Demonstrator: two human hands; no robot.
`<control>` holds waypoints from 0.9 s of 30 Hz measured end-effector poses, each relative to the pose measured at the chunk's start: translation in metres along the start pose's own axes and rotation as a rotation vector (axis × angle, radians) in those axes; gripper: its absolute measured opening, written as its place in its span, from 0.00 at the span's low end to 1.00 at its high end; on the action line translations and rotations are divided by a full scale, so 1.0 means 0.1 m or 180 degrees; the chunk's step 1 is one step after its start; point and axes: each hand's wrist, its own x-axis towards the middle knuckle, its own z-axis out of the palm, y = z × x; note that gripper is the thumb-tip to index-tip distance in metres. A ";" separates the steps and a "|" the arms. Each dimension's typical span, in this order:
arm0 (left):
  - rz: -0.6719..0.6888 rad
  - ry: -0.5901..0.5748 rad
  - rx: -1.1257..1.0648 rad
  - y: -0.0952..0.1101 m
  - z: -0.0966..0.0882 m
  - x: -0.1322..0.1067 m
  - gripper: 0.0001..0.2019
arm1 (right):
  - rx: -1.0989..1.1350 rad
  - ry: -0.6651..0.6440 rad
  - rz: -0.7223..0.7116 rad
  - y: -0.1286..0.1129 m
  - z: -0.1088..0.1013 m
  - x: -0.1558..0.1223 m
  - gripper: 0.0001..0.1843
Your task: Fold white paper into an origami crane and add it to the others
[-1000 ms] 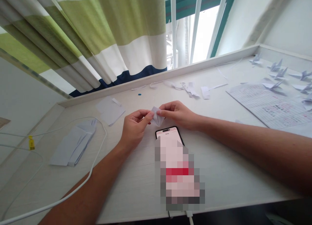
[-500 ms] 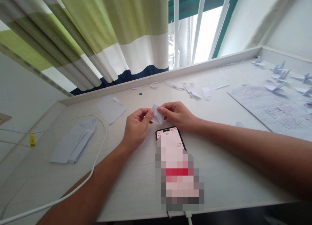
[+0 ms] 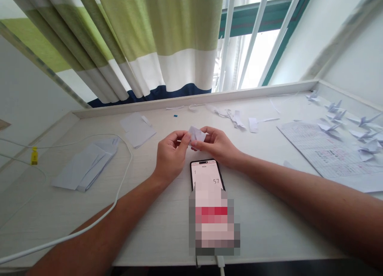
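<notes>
Between both hands, above the middle of the desk, is a small folded piece of white paper [image 3: 196, 135]. My left hand [image 3: 172, 152] pinches its left side with thumb and fingers. From the other side my right hand [image 3: 220, 145] grips it, the thumb lying across its lower front. The fingers behind the paper are partly hidden. Just below the hands lies a phone [image 3: 206, 176] with its screen lit and partly pixelated.
Several folded paper cranes [image 3: 363, 122] stand at the right, by a written sheet [image 3: 314, 148]. Paper scraps [image 3: 236, 119] lie at the back. Paper stacks [image 3: 86, 164] rest at the left. A white cable [image 3: 124, 180] crosses my left forearm. A striped curtain [image 3: 185, 28] hangs behind.
My right thumb has moved down to the lower front of the folded paper, and the paper has turned. Both hands still hold it. The view has shifted slightly.
</notes>
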 end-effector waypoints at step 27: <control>-0.0186 -0.0248 -0.0140 -0.02 -0.04 0.08 0.13 | 0.0058 0.0141 -0.0044 0.03 -0.01 0.00 0.32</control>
